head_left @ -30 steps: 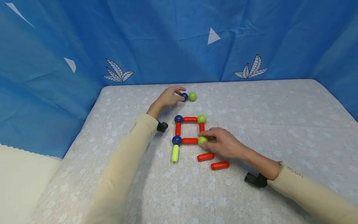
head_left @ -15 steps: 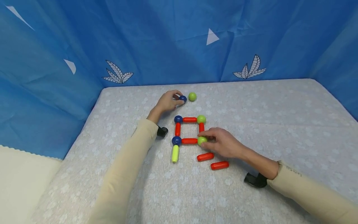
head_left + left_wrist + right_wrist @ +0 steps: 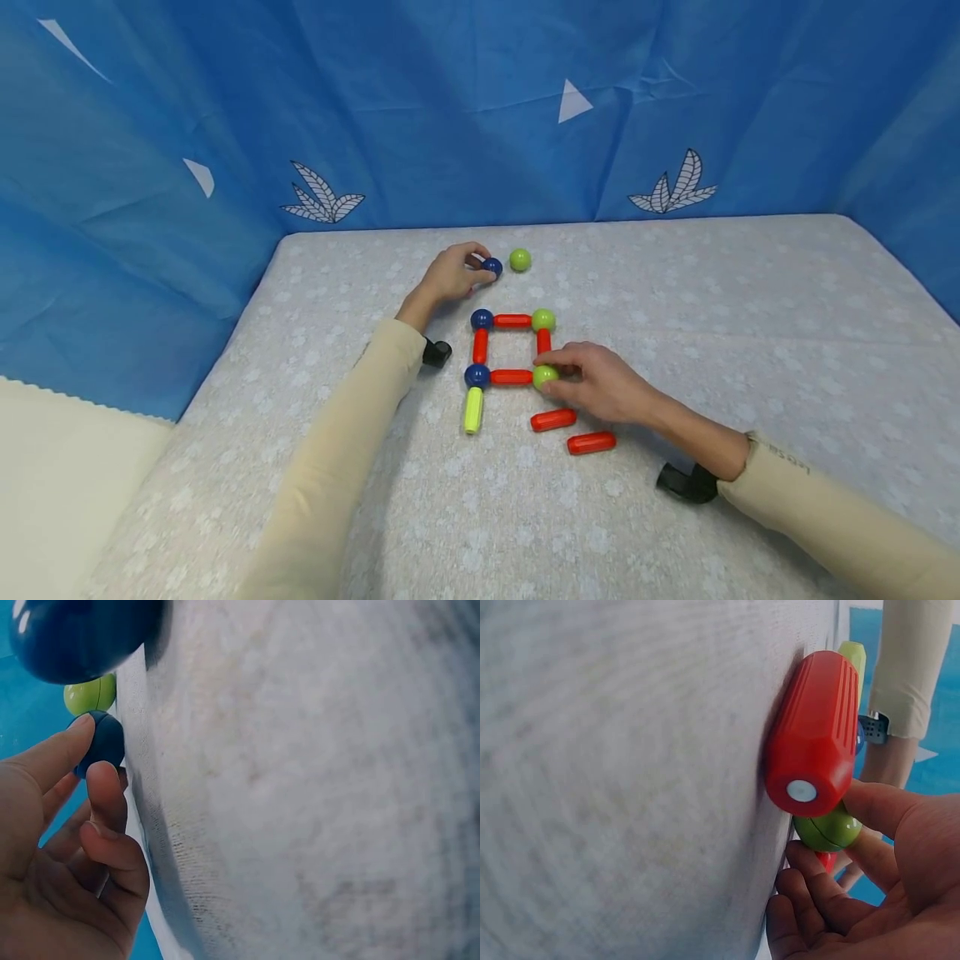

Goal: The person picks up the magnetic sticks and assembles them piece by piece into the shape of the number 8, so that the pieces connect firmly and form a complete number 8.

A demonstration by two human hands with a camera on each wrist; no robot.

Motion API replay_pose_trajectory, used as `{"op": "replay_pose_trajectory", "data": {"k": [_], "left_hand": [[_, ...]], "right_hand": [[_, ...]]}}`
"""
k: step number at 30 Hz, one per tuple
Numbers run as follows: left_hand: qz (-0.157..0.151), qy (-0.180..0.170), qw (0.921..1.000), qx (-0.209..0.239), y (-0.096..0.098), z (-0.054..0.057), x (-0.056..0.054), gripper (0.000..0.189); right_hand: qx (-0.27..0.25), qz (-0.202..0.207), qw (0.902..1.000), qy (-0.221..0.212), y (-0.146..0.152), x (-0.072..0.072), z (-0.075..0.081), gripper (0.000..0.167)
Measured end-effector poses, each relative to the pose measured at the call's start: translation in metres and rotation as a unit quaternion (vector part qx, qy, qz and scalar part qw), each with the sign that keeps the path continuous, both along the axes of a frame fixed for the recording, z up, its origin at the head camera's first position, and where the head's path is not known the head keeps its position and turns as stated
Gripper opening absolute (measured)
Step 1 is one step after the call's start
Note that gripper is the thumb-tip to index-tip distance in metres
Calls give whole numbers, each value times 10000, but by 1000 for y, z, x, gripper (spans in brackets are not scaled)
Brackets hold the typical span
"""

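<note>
At the back of the table my left hand [image 3: 448, 275] pinches a loose blue ball [image 3: 492, 267] between thumb and fingers; the left wrist view shows the thumb on this ball [image 3: 107, 742]. My right hand [image 3: 603, 383] has thumb and fingers around the green ball [image 3: 543, 380] at the near right corner of a square. Red rods [image 3: 512, 377] form the square's sides. Two blue balls [image 3: 482, 319] make its left corners, and another green ball [image 3: 543, 320] its far right one. From the near blue ball [image 3: 477, 376] a yellow-green rod [image 3: 473, 411] points toward me.
A loose green ball [image 3: 520, 259] lies just right of the held blue one. Two separate red rods [image 3: 553, 419] rest in front of the right hand, one pale-ended [image 3: 801, 790]. Blue cloth [image 3: 480, 108] with leaf prints hangs behind the patterned tablecloth [image 3: 735, 283].
My left hand has drawn the blue ball slightly toward me, widening its gap from the loose green ball. The right hand keeps its place at the square's corner.
</note>
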State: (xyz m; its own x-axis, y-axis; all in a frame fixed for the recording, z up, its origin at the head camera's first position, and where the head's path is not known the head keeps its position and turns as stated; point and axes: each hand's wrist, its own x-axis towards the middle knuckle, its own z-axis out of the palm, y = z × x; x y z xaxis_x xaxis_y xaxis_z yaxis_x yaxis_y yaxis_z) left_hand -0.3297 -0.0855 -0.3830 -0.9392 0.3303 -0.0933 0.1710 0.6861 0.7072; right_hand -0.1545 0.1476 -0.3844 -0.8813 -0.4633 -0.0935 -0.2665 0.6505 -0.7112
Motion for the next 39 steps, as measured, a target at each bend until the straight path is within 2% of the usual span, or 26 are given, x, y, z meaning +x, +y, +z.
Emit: {"op": "replay_pose_trajectory", "data": {"k": [4, 11, 14, 17, 19, 25, 29, 36, 39], "left_hand": [[-9, 130, 9999, 4, -3, -1, 2, 36], [-350, 673, 9970, -153, -12, 3, 14, 34], [-482, 533, 9974, 12, -19, 7, 25, 41], [-674, 377, 9968, 210, -25, 16, 42, 45], [-867, 325, 9953, 284, -26, 25, 57, 44], [-1671, 660, 9834, 261, -27, 49, 113, 39], [-2041, 663, 9763, 267, -35, 51, 145, 37], [-2202, -264, 9723, 737, -60, 47, 183, 36], [-2276, -393, 9706, 682, -68, 45, 194, 34]], "right_hand": [[-1, 17, 10000, 18, -1, 0, 0, 37], [-13, 23, 10000, 32, -1, 1, -1, 37], [-15, 18, 10000, 42, 0, 1, -2, 37], [2, 34, 10000, 6, 1, 1, -2, 37], [16, 22, 10000, -23, 2, 1, -2, 37], [-24, 24, 10000, 38, 5, 1, -3, 37], [-99, 95, 9998, 130, 5, 1, -3, 37], [-124, 77, 9998, 158, 4, 1, -2, 37], [-89, 39, 9998, 148, 3, 1, -1, 37]]}}
